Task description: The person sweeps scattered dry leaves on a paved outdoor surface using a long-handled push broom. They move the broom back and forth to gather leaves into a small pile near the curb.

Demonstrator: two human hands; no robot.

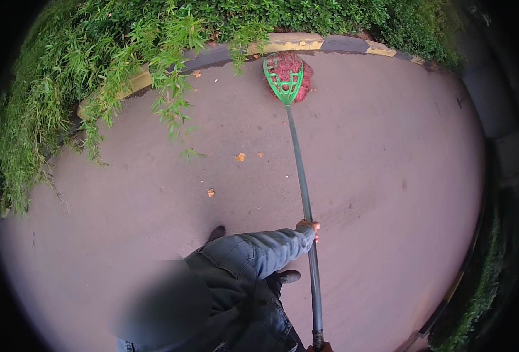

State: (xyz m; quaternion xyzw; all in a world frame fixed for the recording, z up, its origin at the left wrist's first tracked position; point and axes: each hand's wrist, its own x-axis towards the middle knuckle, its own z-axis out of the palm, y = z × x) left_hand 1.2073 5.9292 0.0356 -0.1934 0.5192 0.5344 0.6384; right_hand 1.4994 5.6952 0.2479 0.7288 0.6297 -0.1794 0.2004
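Note:
A long broom lies out ahead of me, its dark grey handle (299, 155) running from the lower edge up to the far kerb. Its head is a green plastic frame (285, 94) with red bristles (308, 76) resting on the pavement. My left hand (309, 227), in a denim sleeve, is closed around the middle of the handle. Low at the bottom edge, my right hand (322, 347) is closed at the handle's near end, mostly cut off by the frame. A few dry leaves (240, 157) lie left of the handle.
A kerb painted yellow and black (292, 41) curves across the far side. Green bushes (330, 17) grow behind it, and leafy branches (174, 88) hang over the pavement at left. Another kerb edge (447, 296) runs down the right. My dark shoes (289, 276) stand on the pavement.

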